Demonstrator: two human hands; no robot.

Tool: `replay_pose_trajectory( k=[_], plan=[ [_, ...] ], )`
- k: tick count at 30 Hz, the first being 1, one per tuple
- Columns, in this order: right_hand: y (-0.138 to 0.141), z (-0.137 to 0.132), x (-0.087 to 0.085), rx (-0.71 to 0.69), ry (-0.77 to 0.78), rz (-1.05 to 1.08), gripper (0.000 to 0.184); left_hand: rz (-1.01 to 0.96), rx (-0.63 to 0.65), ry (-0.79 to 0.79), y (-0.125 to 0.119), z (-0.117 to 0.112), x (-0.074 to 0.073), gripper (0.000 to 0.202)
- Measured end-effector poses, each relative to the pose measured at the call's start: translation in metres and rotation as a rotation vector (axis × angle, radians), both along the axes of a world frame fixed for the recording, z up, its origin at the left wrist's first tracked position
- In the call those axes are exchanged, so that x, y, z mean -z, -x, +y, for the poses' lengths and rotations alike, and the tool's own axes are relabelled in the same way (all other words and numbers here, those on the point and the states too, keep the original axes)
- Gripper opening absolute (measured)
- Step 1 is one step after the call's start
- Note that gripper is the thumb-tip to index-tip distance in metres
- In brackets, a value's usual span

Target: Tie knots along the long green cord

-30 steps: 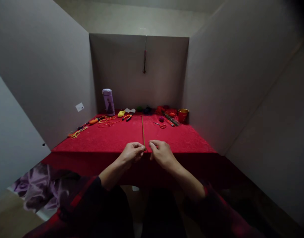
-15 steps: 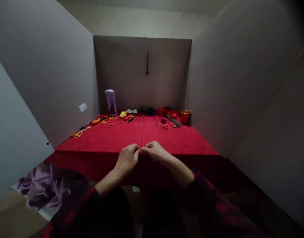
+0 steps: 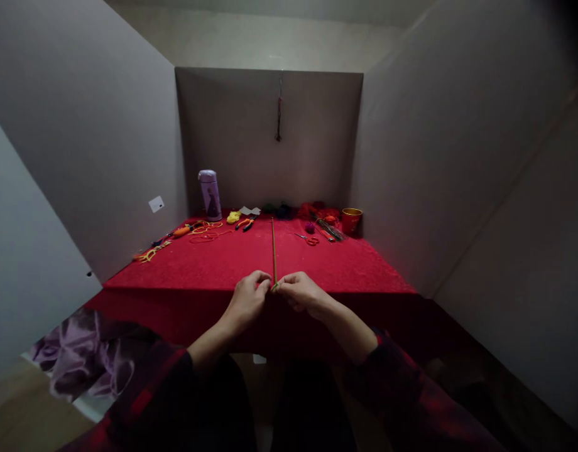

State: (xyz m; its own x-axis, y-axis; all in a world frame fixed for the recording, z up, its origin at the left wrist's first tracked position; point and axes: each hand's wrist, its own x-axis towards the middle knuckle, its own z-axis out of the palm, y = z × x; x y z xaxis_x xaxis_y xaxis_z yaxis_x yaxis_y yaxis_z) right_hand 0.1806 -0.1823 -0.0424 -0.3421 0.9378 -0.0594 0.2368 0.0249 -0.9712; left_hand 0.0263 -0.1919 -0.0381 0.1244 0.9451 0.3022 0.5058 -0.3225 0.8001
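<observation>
Cord point(image 3: 274, 251) runs towards twelve o'clock from its looped near end at six, which the right hand point(image 3: 298, 290) pinches; the left hand point(image 3: 249, 296) curls its fingers beside it (whether gripping, I cannot tell). Uneven pulling could slip that end loose.

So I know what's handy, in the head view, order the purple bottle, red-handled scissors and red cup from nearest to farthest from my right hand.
From your right hand:
1. Red-handled scissors, ahead on the table.
2. Red cup, at the back right.
3. Purple bottle, at the back left.
</observation>
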Motion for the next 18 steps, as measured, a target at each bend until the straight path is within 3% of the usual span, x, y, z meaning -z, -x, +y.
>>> replay_pose_trajectory(
  k=[3, 8, 13, 18],
  plan=[
    [0.001, 0.001, 0.001, -0.009, -0.032, -0.029, 0.019, -0.099, 0.151, 0.150, -0.007, 0.012, 0.001, 0.023],
    [-0.001, 0.005, 0.003, -0.002, -0.106, -0.138, 0.019, -0.088, 0.256, 0.247, -0.007, 0.018, -0.006, 0.038],
    [-0.005, 0.004, 0.001, 0.069, -0.248, -0.312, 0.022, -0.097, 0.214, 0.270, -0.001, 0.023, -0.008, 0.032],
    [0.000, -0.025, -0.008, 0.214, -0.468, -0.504, 0.023, -0.185, 0.150, 0.273, -0.006, 0.023, -0.001, 0.023]
  ],
)
